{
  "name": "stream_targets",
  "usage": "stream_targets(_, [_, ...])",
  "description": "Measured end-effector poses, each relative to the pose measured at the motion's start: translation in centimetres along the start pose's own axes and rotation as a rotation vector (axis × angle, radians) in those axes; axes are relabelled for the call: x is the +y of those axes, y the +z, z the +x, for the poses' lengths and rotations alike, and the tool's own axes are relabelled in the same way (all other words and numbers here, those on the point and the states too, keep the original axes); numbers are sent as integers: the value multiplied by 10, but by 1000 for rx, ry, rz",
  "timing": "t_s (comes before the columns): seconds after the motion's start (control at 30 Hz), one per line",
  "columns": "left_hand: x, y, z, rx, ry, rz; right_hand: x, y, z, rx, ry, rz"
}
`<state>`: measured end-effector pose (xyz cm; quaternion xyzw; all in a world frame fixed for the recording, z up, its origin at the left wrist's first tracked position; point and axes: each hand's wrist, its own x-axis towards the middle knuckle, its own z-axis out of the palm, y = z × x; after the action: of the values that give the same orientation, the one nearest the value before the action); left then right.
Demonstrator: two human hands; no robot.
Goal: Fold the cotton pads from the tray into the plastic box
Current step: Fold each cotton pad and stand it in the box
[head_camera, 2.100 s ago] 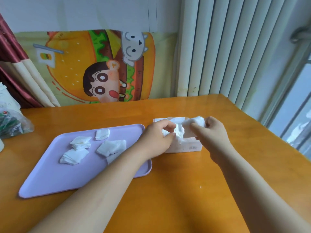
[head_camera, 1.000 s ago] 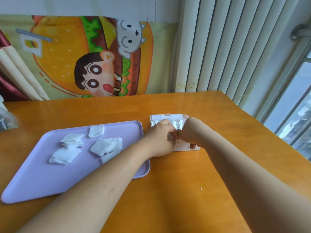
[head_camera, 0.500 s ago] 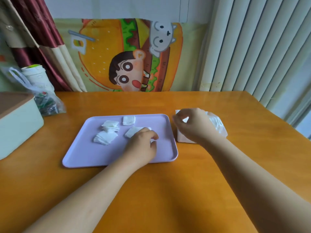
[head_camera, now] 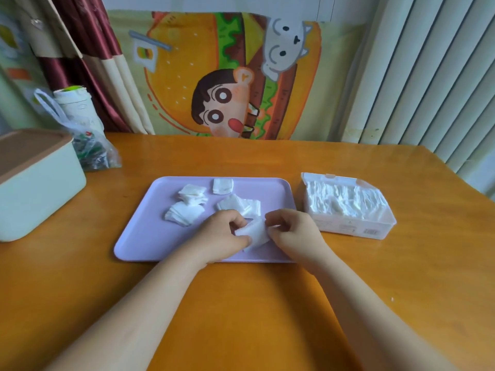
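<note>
A lilac tray [head_camera: 139, 236] lies on the orange table and carries several white cotton pads [head_camera: 184, 214] in small heaps towards its far side. Over the tray's near right part, my left hand [head_camera: 222, 236] and my right hand [head_camera: 292, 234] both pinch one white cotton pad [head_camera: 254, 232] between them. To the right of the tray stands the clear plastic box [head_camera: 375, 228], open on top and packed with folded white pads.
A cream box with a brown lid [head_camera: 34, 183] stands at the left edge. Behind it lie a plastic bag [head_camera: 93, 153] and a white cup [head_camera: 75, 105]. A cartoon cloth and vertical blinds back the table.
My right hand left the plastic box and came over the tray. My left hand lifted a pad from the tray, and both hands now hold it.
</note>
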<state>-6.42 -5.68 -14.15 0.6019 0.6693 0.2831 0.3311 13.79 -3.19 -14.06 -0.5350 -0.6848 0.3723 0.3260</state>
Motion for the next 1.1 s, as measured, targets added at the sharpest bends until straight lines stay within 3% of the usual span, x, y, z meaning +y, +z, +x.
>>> stream_targets(0.2, [1, 2, 2, -10, 43, -333, -4, -9, 15, -219, 57, 287])
stream_targets(0.37, [-5, 0, 3, 4, 80, -471, -1, -1, 18, -211, 100, 516])
stream_targets(0.57, [-5, -1, 4, 70, 79, -554, 3, -5, 20, -335, 83, 719])
stream_targets(1.1, [-4, -4, 4, 63, 109, -656, 4, -3, 20, -304, 84, 768])
